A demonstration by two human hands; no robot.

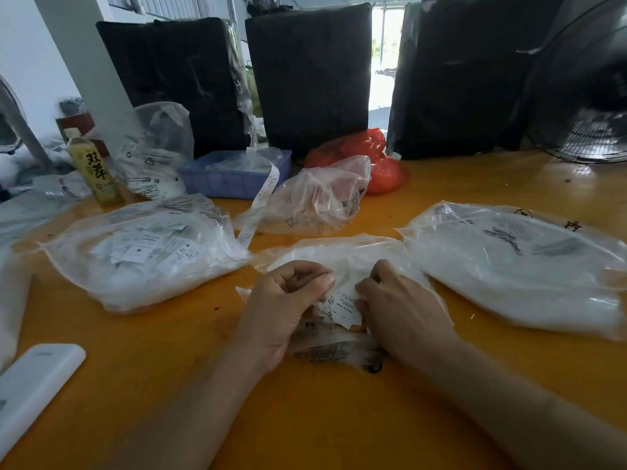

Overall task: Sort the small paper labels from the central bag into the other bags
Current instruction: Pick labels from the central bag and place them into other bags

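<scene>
A yellow-green bottle point(91, 166) with dark printed characters stands upright at the far left of the orange desk point(305, 418). Right of it sits a blue plastic basket point(234, 179), with a long white paper strip point(259, 201) trailing over its front wall down onto the desk. A red plastic bag point(366, 157) lies further right. Three dark wrapped bundles point(310, 79) stand along the far edge, and a black fan point(587, 93) stands at the far right corner. A white flat device point(32, 388) lies at the near left.

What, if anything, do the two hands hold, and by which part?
Both the left hand and the right hand pinch small paper labels by their side edges, over the central bag.
</scene>
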